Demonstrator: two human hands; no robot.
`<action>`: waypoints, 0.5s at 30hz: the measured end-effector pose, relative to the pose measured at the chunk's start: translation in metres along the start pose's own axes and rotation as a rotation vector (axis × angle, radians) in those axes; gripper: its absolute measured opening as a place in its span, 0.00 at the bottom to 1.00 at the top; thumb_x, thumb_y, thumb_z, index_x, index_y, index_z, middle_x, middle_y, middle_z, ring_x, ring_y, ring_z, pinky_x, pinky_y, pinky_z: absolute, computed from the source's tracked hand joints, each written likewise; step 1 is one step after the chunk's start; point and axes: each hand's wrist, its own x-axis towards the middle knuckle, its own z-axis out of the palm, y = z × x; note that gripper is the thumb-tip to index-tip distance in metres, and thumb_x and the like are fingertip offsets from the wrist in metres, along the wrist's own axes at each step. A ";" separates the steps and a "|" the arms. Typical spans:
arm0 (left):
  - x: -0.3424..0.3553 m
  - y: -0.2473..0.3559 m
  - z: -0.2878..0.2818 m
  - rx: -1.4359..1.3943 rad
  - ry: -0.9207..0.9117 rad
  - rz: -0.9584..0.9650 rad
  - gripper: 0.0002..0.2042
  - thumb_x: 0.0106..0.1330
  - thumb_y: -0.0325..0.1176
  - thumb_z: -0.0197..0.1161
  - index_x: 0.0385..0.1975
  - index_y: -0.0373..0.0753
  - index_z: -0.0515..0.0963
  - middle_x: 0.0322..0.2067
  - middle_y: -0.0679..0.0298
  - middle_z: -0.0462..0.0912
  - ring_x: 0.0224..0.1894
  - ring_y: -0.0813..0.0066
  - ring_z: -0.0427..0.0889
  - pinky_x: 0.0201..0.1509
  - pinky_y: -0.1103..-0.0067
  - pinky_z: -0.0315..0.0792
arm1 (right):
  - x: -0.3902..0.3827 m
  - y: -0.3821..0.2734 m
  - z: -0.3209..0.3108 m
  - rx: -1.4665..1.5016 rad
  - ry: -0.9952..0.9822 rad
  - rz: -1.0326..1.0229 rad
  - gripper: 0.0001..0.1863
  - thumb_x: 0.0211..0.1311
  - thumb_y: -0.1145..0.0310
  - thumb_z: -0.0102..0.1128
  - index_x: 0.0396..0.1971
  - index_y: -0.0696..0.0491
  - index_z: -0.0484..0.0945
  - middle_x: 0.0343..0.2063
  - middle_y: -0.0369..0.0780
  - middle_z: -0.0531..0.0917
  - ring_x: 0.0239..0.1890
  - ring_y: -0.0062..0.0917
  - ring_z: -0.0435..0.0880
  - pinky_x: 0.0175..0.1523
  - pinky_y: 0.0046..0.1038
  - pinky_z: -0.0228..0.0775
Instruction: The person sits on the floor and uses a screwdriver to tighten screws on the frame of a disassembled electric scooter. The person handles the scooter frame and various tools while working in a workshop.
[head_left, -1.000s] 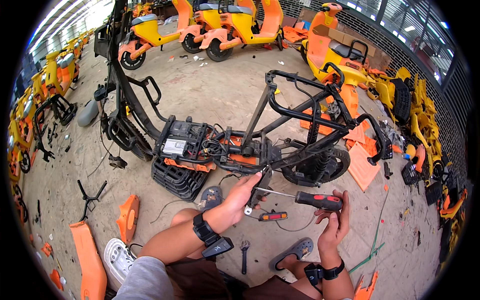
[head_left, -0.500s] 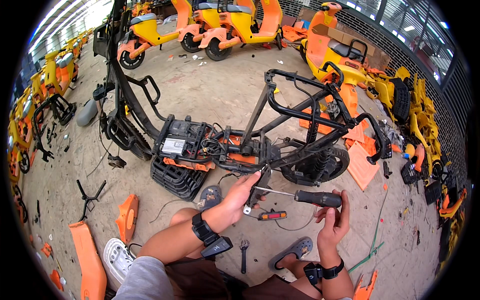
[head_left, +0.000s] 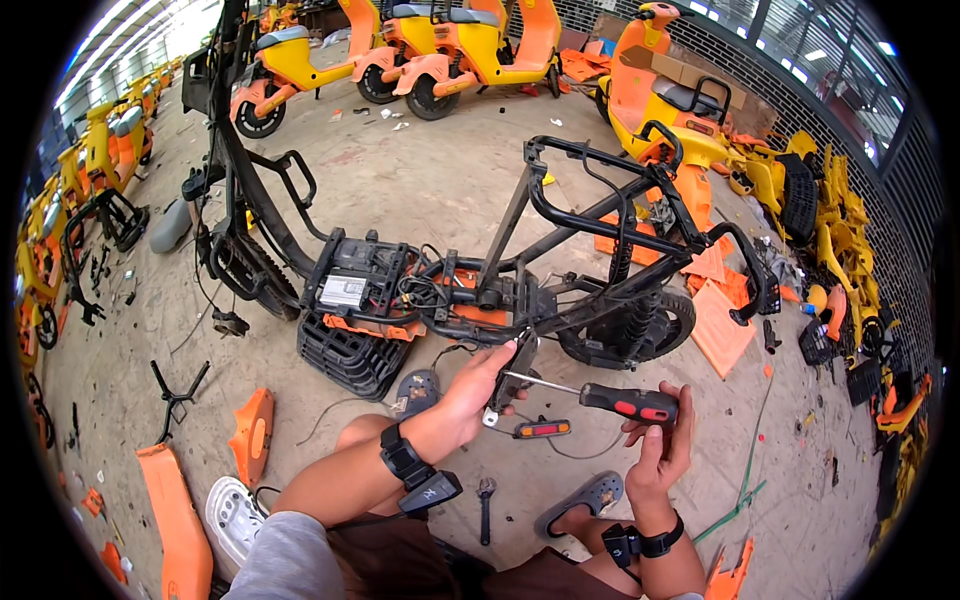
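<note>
My left hand (head_left: 468,400) grips a dark, flat part (head_left: 514,376) with a pale metal tab at its lower end, close to the scooter frame's lower tube. A screwdriver (head_left: 628,403) with a black and red handle points left, its shaft tip meeting that part; exactly where it seats is too small to tell. The fingers and thumb of my right hand (head_left: 662,452) close around the handle's butt end. Beyond both hands stands the stripped black scooter frame (head_left: 508,225), with wheels, wiring and a silver-labelled box (head_left: 343,291).
Between my feet lies an adjustable wrench (head_left: 486,510). A red and amber reflector light (head_left: 541,429) sits just beyond it on a cable. Orange panels (head_left: 175,520) rest at left, a black slatted tray (head_left: 355,360) under the frame. Yellow scooters (head_left: 490,45) and heaped body parts surround the floor.
The screwdriver handle has turned, so its red inserts now face up, and it has shifted slightly left. My right fingers have changed position a little at its end; my left hand hardly moved.
</note>
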 end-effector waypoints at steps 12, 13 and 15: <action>0.003 -0.003 -0.002 0.000 -0.001 -0.010 0.16 0.72 0.47 0.52 0.44 0.40 0.69 0.32 0.62 0.80 0.27 0.75 0.80 0.19 0.80 0.67 | 0.001 0.005 -0.002 0.014 0.006 -0.028 0.25 0.67 0.72 0.49 0.63 0.61 0.63 0.52 0.47 0.72 0.29 0.20 0.78 0.28 0.18 0.72; 0.004 -0.003 -0.003 -0.006 -0.003 -0.010 0.16 0.72 0.47 0.52 0.45 0.40 0.69 0.32 0.63 0.80 0.27 0.75 0.80 0.19 0.80 0.68 | 0.001 0.005 -0.003 0.013 -0.003 0.006 0.25 0.67 0.72 0.49 0.63 0.61 0.63 0.52 0.48 0.72 0.29 0.20 0.78 0.28 0.18 0.72; 0.005 -0.003 -0.003 0.002 -0.002 -0.009 0.16 0.72 0.47 0.53 0.45 0.40 0.69 0.32 0.63 0.80 0.27 0.75 0.80 0.19 0.80 0.68 | -0.002 0.005 -0.009 0.010 -0.021 0.074 0.25 0.67 0.72 0.50 0.63 0.62 0.63 0.52 0.48 0.72 0.30 0.20 0.78 0.28 0.18 0.72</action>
